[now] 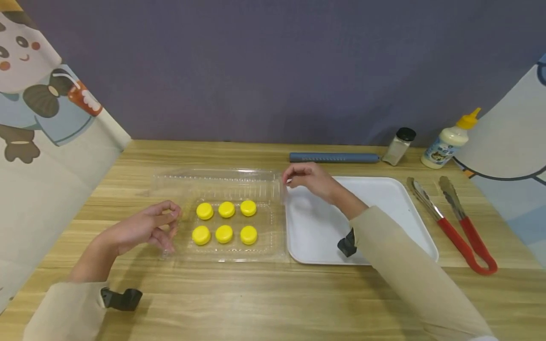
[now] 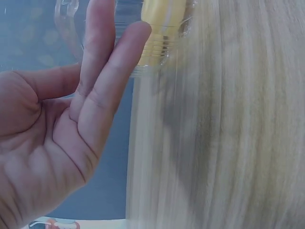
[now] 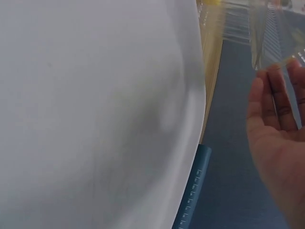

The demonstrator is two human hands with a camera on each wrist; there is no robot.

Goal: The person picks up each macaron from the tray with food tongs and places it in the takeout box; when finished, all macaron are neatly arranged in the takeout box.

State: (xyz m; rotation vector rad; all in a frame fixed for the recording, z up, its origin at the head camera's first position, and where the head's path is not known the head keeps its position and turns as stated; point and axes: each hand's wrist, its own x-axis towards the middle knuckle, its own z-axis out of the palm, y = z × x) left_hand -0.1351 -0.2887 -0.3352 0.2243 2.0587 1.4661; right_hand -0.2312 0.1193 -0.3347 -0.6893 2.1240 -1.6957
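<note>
A clear plastic container (image 1: 279,237) with a hinged lid (image 1: 217,176) stands on the table, its lid raised at the back. Several round yellow pieces like macarons (image 1: 224,233) sit inside in two rows. At the container's left side my left hand (image 1: 147,227) pinches the clear plastic between thumb and forefinger, other fingers spread lower; the exact part held is hard to see. Over the tray's back left corner, my right hand (image 1: 313,180) pinches the right edge of the lid. The right wrist view shows those fingertips (image 3: 259,78) at a lid corner.
Right of the container is a white tray (image 1: 384,218). A blue-grey rod (image 1: 334,157) lies behind it. Red-handled tongs (image 1: 465,237), a black-capped jar (image 1: 398,147) and a yellow-topped squeeze bottle (image 1: 445,144) are at the right. A dark partition (image 1: 273,76) borders the back.
</note>
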